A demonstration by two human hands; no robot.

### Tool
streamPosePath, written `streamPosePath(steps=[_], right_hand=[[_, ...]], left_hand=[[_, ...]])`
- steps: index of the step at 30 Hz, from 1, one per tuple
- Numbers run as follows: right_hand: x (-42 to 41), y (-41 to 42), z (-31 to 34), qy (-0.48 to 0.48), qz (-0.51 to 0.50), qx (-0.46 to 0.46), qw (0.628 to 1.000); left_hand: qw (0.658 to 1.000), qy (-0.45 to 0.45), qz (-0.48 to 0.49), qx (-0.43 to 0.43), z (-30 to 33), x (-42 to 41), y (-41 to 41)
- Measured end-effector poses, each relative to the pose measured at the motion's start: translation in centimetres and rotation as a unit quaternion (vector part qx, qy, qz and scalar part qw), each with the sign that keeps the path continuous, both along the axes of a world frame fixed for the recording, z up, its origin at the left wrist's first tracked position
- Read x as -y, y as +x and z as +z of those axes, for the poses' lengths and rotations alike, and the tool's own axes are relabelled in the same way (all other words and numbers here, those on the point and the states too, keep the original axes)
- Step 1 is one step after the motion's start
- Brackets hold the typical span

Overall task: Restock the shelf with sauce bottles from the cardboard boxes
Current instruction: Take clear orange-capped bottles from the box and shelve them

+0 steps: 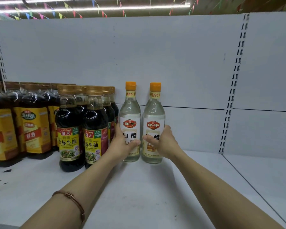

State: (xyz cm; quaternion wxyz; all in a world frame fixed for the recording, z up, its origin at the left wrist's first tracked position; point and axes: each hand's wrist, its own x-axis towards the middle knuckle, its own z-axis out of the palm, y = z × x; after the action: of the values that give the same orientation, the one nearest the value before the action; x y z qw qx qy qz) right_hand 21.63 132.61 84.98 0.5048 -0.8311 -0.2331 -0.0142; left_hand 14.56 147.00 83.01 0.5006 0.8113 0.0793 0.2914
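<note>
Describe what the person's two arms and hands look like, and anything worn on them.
Both forearms are bare, with no sleeves in view and no gloves. The left hand belongs to an arm that wears a thin brown cord bracelet with a small coiled copper-coloured section. The right hand and its arm show no jewellery or watch.

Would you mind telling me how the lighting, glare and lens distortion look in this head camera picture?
In the head view, ceiling strip lights blow out to white; glare streaks the plastic-wrapped dark bottles with yellow labels; the wide lens bows the white shelf's slotted upright; the two clear orange-capped vinegar bottles stay sharp.
</note>
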Motion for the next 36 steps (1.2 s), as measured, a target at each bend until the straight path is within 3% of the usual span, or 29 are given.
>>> streamPosePath(steps=[7, 13, 20, 27, 31, 36], right_hand=[[-0.2, 0.2, -0.2, 0.0, -0.008, 0.001, 1.0], [1.2, -1.7, 0.5, 0.051, -0.008, -0.071, 0.996], [5.4, -8.1, 2.6, 0.049, -0.005, -0.017, 0.999], [5.9, -17.9, 3.0, 0.031, 0.019, 0.043, 0.998], [5.5, -22.6, 2.0, 0.028, 0.028, 0.066, 0.997], [3.5, -29.0, 0.2, -0.005, 0.113, 0.101, 0.988]], left_hand=[[1.0, -0.014, 0.01, -0.016, -0.2, -0.1, 0.0], [0.996, 0.0, 0.013, -0.084, 0.4, 0.4, -0.7], [0.998, -0.033, 0.021, -0.051, 0.8, 2.4, -3.7], [0.995, 0.09, 0.005, -0.036, 2.0, 5.5, -13.0], [0.997, 0.081, -0.008, -0.002, 1.5, 4.4, -20.0], [0.996, 0.094, 0.004, -0.002, -2.3, 2.7, -29.7]])
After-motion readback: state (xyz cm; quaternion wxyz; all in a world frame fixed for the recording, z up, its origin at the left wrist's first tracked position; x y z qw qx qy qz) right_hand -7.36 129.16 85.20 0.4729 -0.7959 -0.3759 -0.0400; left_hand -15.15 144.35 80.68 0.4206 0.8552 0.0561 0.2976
